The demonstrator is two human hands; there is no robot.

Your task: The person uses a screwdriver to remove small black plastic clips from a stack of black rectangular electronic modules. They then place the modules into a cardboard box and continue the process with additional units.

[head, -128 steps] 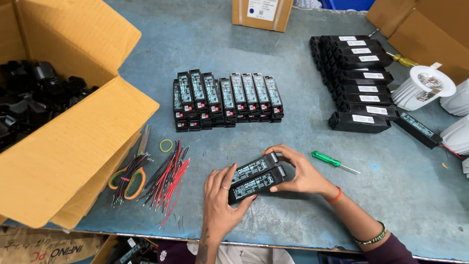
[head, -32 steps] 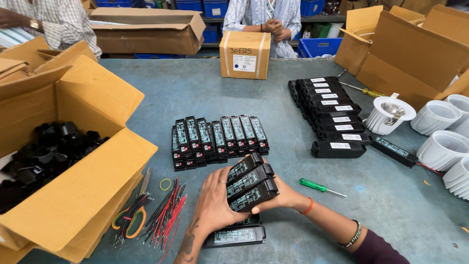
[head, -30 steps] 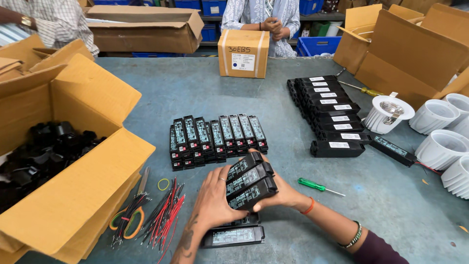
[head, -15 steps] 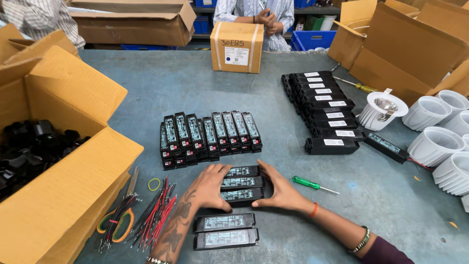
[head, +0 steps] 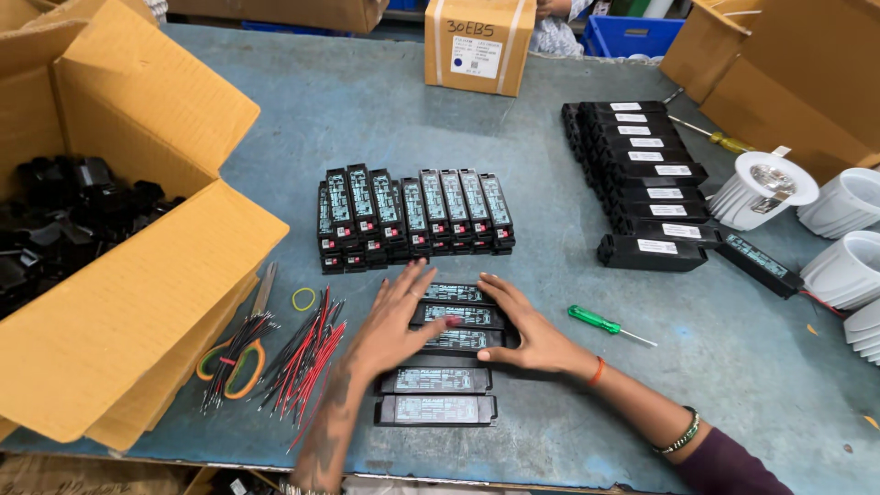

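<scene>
While your left hand (head: 396, 323) and right hand (head: 530, 332) lie flat and spread, three black modules (head: 460, 316) sit between them, long axes crosswise, both hands touching.

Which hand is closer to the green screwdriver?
Right. The right hand lies just left of the green screwdriver, not touching it. The left hand is farther off, across the black modules.

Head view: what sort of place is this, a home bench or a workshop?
Most likely a small lighting assembly workshop: rows of identical black driver modules on a worn blue table, white lamp housings, bundled wires, and open cartons of parts.
</scene>
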